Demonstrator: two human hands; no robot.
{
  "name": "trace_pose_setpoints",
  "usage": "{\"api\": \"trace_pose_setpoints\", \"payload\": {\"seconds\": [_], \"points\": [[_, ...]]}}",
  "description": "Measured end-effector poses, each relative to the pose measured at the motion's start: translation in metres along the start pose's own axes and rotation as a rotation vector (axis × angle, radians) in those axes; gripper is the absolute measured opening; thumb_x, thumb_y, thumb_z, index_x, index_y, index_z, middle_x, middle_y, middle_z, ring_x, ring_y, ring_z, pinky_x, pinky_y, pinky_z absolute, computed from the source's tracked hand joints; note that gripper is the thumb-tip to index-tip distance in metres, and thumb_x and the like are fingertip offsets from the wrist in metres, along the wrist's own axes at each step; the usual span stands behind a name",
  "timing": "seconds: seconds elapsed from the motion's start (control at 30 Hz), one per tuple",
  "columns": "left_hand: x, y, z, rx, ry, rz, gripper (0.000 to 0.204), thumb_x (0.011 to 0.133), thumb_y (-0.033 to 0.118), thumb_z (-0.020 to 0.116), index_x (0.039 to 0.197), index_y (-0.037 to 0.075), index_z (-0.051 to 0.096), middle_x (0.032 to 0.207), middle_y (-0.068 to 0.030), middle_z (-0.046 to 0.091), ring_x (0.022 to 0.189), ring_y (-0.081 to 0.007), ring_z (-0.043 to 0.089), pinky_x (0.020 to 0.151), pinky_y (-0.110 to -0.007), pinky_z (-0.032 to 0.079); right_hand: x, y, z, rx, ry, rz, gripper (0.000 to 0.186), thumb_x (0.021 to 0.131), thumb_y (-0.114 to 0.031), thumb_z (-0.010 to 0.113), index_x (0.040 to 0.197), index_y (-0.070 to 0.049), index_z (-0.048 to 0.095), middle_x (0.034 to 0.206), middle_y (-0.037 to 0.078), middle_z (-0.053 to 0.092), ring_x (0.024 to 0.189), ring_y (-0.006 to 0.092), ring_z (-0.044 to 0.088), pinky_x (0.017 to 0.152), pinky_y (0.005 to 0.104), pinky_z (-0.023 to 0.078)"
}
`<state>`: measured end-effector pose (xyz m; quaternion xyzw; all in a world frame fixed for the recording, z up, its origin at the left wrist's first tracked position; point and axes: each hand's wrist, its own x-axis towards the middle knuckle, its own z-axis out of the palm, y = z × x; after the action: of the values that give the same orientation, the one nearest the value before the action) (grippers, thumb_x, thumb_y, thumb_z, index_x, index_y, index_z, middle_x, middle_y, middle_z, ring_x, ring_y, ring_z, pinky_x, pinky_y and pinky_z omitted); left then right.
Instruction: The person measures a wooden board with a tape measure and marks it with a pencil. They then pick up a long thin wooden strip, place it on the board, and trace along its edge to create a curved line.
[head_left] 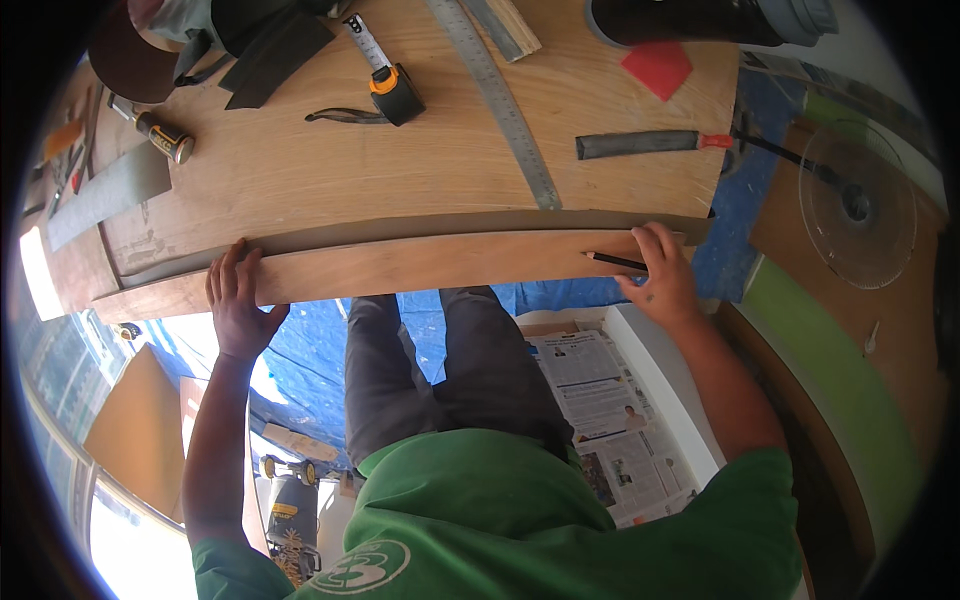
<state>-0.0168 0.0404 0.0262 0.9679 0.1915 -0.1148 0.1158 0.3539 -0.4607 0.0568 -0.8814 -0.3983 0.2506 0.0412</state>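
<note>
A long thin wooden strip (440, 263) lies across the near edge of the workbench (400, 180). My left hand (238, 300) grips it near its left end, fingers over the far edge and thumb at the near edge. At the right end, my right hand (660, 275) holds a dark pencil (615, 261) between thumb and fingers, its tip pointing left over the wood. The other fingers of that hand reach over the strip's far edge. A dark grey band (400, 234) runs along the strip's far side.
Farther back on the bench lie a steel ruler (500, 100), a tape measure (396, 95) partly drawn out, a grey tool with a red neck (640, 145), a red flat piece (657, 68) and a black-and-yellow handled tool (165, 137). Newspaper (610, 410) and blue sheeting (310, 350) are below.
</note>
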Motion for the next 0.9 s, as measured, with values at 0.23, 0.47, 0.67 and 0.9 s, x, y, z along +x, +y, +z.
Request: {"api": "trace_pose_setpoints", "payload": {"seconds": [0.23, 0.47, 0.67, 0.9], "points": [[0.001, 0.016, 0.009, 0.001, 0.063, 0.022, 0.075, 0.078, 0.03, 0.082, 0.144, 0.006, 0.056, 0.15, -0.0167, 0.054, 0.146, -0.0382, 0.047, 0.125, -0.06, 0.03, -0.003, 0.006, -0.004, -0.001, -0.024, 0.045, 0.08, 0.072, -0.021, 0.092, 0.142, -0.011, 0.055, 0.144, 0.016, 0.052, 0.121, 0.0397, 0.064, 0.094, 0.0479, 0.059], [-0.003, 0.012, 0.025, 0.046, 0.151, 0.034, 0.073, 0.082, 0.03, 0.08, 0.146, 0.005, 0.055, 0.143, -0.0149, 0.058, 0.146, -0.0345, 0.049, 0.126, -0.059, 0.028, -0.001, 0.001, -0.006, -0.05, -0.033, 0.03, 0.087, 0.071, -0.021, 0.093, 0.148, -0.014, 0.054, 0.142, 0.016, 0.052, 0.123, 0.0375, 0.064, 0.095, 0.046, 0.06], [-0.001, 0.016, 0.022, 0.034, 0.157, 0.027, 0.069, 0.084, 0.028, 0.078, 0.145, 0.005, 0.055, 0.145, -0.014, 0.058, 0.148, -0.0336, 0.048, 0.127, -0.059, 0.027, 0.0, 0.0, -0.006, -0.048, -0.033, 0.022, 0.085, 0.071, -0.021, 0.092, 0.148, -0.017, 0.056, 0.14, 0.016, 0.051, 0.123, 0.0349, 0.064, 0.092, 0.045, 0.061], [-0.003, 0.017, 0.028, 0.031, 0.172, 0.034, 0.067, 0.088, 0.033, 0.075, 0.145, 0.005, 0.055, 0.15, -0.0138, 0.057, 0.151, -0.0341, 0.046, 0.127, -0.059, 0.025, -0.001, 0.003, -0.003, -0.036, -0.007, 0.002, 0.083, 0.071, -0.02, 0.091, 0.147, -0.017, 0.059, 0.139, 0.016, 0.052, 0.121, 0.0348, 0.065, 0.09, 0.0453, 0.061]]}}
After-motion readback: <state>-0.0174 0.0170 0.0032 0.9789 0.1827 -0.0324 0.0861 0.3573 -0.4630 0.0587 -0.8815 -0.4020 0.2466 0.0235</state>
